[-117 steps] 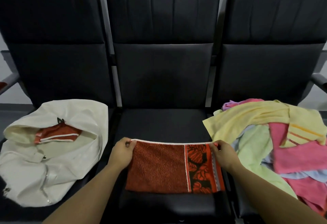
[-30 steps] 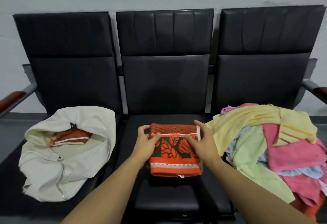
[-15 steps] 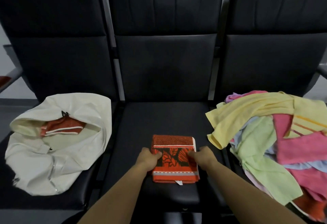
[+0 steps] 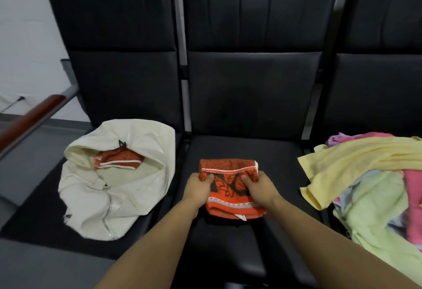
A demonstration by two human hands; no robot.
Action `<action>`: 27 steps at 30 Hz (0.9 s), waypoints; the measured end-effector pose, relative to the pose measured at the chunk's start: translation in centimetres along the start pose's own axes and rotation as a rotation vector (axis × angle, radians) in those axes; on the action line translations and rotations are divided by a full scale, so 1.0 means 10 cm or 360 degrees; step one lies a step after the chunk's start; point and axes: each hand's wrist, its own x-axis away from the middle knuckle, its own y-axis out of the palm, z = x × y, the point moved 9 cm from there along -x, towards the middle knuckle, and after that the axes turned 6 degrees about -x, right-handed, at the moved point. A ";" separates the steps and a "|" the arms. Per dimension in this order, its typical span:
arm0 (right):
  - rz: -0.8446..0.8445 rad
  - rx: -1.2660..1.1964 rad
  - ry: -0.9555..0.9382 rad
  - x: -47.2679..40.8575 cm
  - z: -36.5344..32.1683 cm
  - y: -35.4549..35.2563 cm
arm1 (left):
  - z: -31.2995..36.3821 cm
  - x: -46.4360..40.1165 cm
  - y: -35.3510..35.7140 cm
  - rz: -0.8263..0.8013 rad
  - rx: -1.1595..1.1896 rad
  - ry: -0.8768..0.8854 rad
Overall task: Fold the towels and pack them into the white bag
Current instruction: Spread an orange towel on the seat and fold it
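Black padded seats stand in a row against a grey wall. On the middle seat (image 4: 228,151), both hands, left (image 4: 198,188) and right (image 4: 259,187), pinch the folded orange towel (image 4: 230,194). Left of that seat lies the white bag (image 4: 109,197); keep the fold squeezed flat and carry it level into the mouth. The towel's small tag (image 4: 242,217) shows no readable writing.

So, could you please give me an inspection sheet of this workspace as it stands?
Surface: three black seats in a row.
Job's things: folded orange towel on the middle seat; white bag open on the left seat, orange towel inside.
Clutter: towel pile on the right seat, unfolded.
Hands: left hand and right hand grip the folded towel's sides.
Cables: one by the wall, far left.
Surroundings: wooden armrest, grey floor.
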 end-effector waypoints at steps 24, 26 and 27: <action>-0.0734 -0.0027 -0.0116 -0.55 -1.53 3.38 | -0.78 -1.03 -3.21 0.0322 0.0017 -0.0188; -0.0787 0.0149 -0.0113 -0.59 -1.45 3.46 | -0.87 -1.11 -3.16 0.0275 0.0025 -0.0293; -0.0832 0.0313 -0.0151 -0.61 -1.42 3.51 | -0.89 -1.16 -3.14 0.0262 0.0013 -0.0313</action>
